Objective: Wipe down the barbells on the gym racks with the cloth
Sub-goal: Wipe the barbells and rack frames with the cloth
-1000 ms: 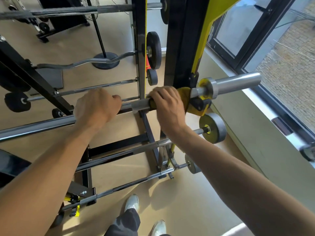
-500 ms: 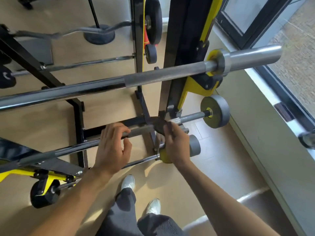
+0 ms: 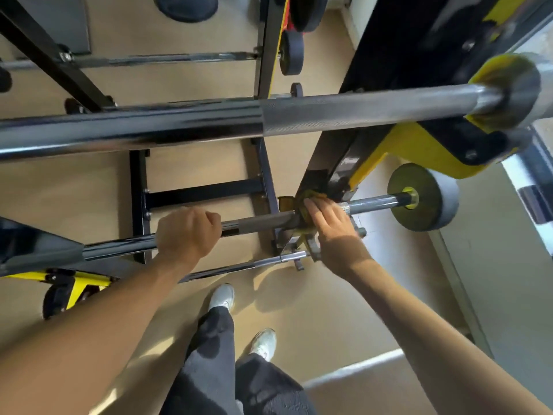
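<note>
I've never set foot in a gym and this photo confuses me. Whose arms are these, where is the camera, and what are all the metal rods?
The camera sits on a person's head and looks down, so you see their own arms, legs and shoes. The rods are barbells resting on a black and yellow rack. The thick one across the top is the upper barbell. Below it, the left hand has its grip round the lower barbell, while the right hand presses a yellow cloth against that same bar near the rack post. The grey disc is a weight at that bar's end.
</note>
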